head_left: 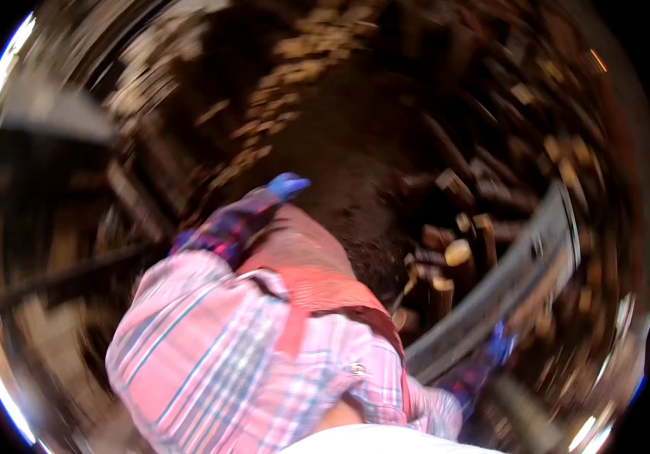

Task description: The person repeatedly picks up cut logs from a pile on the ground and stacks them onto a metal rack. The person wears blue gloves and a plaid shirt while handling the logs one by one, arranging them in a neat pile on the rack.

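Note:
My left hand point(288, 185), in a blue glove with a dark plaid sleeve cover above it, is held out in front of my red apron point(302, 242). Motion smears its fingers, and nothing held shows in it. On the right, my right hand point(500, 344), also blue-gloved, is at the lower edge of a long grey panel point(491, 280). Whether it grips the panel or only rests beside it I cannot tell. Just left of the panel, cut logs point(457, 253) lie with pale ends showing.
Dark, dirt-covered ground point(347, 144) stretches ahead of me. Stacked wood point(287, 76) runs along the far side, and more logs point(503, 181) lie scattered to the right. A dark bar point(75, 274) crosses on the left. Much of the surroundings is blurred.

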### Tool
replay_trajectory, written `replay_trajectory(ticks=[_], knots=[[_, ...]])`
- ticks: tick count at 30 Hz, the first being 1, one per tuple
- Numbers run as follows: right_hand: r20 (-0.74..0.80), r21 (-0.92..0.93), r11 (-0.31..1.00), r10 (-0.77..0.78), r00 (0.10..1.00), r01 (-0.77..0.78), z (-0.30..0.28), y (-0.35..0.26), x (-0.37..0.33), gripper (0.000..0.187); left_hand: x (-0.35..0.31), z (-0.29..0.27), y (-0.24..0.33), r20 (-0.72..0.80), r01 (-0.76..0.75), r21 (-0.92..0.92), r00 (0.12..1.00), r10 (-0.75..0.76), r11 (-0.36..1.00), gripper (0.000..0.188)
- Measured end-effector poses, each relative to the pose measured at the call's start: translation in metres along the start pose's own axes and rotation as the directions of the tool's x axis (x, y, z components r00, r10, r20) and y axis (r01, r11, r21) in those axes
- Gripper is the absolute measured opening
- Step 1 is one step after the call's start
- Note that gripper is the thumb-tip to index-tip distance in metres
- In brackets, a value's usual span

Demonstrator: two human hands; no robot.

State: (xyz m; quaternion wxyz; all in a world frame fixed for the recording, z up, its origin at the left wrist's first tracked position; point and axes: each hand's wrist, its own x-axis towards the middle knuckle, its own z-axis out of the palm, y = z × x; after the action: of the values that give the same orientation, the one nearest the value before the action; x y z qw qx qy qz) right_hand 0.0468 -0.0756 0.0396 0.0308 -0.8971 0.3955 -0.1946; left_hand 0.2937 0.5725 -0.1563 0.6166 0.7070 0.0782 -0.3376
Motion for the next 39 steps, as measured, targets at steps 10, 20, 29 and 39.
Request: replay_trajectory(ticks=[10, 20, 29, 39], knots=[[0.483, 0.698, 0.687, -0.241, 0.842, -0.203, 0.153, -0.299, -0.173, 0.021, 0.104, -0.298, -0.067, -0.703, 0.142, -0.492, 0.517, -0.488, 0.859, 0.034], [0.880, 0.289, 0.851, -0.056, 0.472, -0.439, 0.141, -0.416, -0.290, 0.054, 0.222, -0.415, -0.026, -0.881, 0.796, -0.039, 0.258, -0.397, 0.604, 0.097], [0.951, 0.136, 0.720, 0.097, 0.292, -0.681, 0.154, -0.436, -0.301, 0.055, 0.242, -0.393, -0.041, -0.987, 0.898, -0.013, 0.059, -0.149, 0.440, 0.098], [0.847, 0.119, 0.565, -0.486, -0.214, -0.816, 0.254, -0.619, -0.268, 0.032, 0.024, -0.266, 0.041, -0.317, -0.243, -0.754, 0.948, -0.015, 0.611, 0.023]])
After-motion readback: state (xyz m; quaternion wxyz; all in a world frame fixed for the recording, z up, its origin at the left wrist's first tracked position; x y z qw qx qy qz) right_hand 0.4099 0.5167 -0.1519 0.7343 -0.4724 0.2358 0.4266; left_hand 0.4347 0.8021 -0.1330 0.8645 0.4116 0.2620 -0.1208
